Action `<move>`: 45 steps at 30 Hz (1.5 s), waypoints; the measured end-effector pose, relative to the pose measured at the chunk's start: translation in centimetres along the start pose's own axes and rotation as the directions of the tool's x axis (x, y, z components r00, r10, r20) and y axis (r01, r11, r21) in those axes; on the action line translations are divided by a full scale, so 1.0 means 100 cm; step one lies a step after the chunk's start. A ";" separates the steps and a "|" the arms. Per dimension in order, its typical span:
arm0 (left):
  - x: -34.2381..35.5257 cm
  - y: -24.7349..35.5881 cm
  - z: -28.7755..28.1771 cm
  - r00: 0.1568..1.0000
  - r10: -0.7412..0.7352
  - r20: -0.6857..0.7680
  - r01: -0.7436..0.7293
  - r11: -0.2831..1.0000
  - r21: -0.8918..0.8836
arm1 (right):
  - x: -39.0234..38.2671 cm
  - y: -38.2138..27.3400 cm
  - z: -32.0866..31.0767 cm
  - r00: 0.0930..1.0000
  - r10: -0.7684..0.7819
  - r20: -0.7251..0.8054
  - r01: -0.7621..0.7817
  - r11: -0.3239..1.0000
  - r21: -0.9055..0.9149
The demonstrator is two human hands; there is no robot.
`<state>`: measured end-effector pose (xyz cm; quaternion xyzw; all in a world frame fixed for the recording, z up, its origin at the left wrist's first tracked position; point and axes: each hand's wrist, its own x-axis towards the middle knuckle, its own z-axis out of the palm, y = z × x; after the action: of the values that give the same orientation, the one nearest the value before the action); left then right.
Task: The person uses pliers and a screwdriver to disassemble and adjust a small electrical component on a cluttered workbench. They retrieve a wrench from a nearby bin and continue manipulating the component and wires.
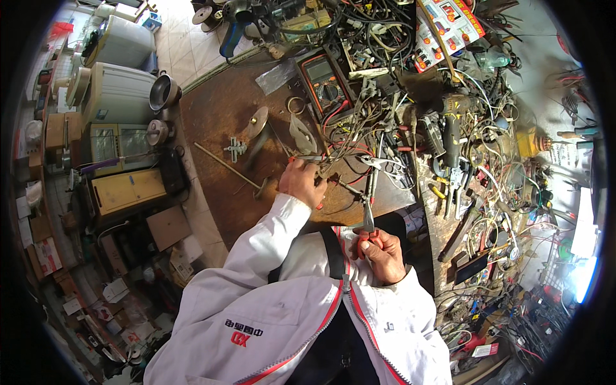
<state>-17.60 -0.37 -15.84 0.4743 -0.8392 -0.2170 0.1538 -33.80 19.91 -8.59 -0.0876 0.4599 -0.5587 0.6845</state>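
My left hand is closed on the wooden worktop around something mostly hidden, with red bits and tangled wires at its fingers. My right hand grips red-handled pliers, their metal jaws pointing up toward a thin rod beside the wires. Silver pliers lie just right of the wires. Left of my left hand are a long thin rod, a small metal bracket and a round metal disc.
A multimeter sits at the back. Dense cables, tools and a black-yellow drill crowd the right bench. Left of the worktop, on the tiled floor, stand appliances, metal pots and boxes.
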 end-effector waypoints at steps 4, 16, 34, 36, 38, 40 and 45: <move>-0.001 0.010 -0.010 0.947 -0.237 0.219 0.268 0.956 -0.123 | 0.005 -0.016 -0.005 1.000 0.014 0.018 -0.014 0.999 -0.035; 0.000 0.030 -0.003 0.948 -0.143 0.283 0.302 0.679 -0.669 | 0.026 -0.054 -0.030 0.998 -0.033 0.059 0.038 0.996 -0.082; -0.073 0.056 -0.137 0.965 0.254 0.070 -0.217 0.917 -0.336 | 0.137 -0.132 0.003 0.910 -0.370 -0.188 0.413 0.855 0.315; -0.080 0.049 -0.143 0.960 0.276 0.043 -0.251 0.922 -0.294 | 0.132 -0.135 0.021 0.911 -0.370 -0.182 0.411 0.840 0.354; -0.086 0.044 -0.148 0.963 0.268 0.013 -0.257 0.935 -0.243 | 0.130 -0.133 0.033 0.916 -0.371 -0.154 0.401 0.818 0.413; -0.092 0.032 -0.149 0.962 0.271 -0.040 -0.274 0.943 -0.191 | 0.132 -0.126 0.038 0.913 -0.398 -0.085 0.398 0.831 0.389; -0.106 0.010 -0.163 0.969 0.246 -0.035 -0.249 0.956 -0.157 | 0.116 -0.118 0.079 0.920 -0.391 0.006 0.362 0.855 0.371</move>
<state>-5.45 5.68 -1.88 0.3532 -0.8707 -0.2591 0.2235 -36.65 2.71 -2.87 -0.0705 0.2947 -0.7530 0.5842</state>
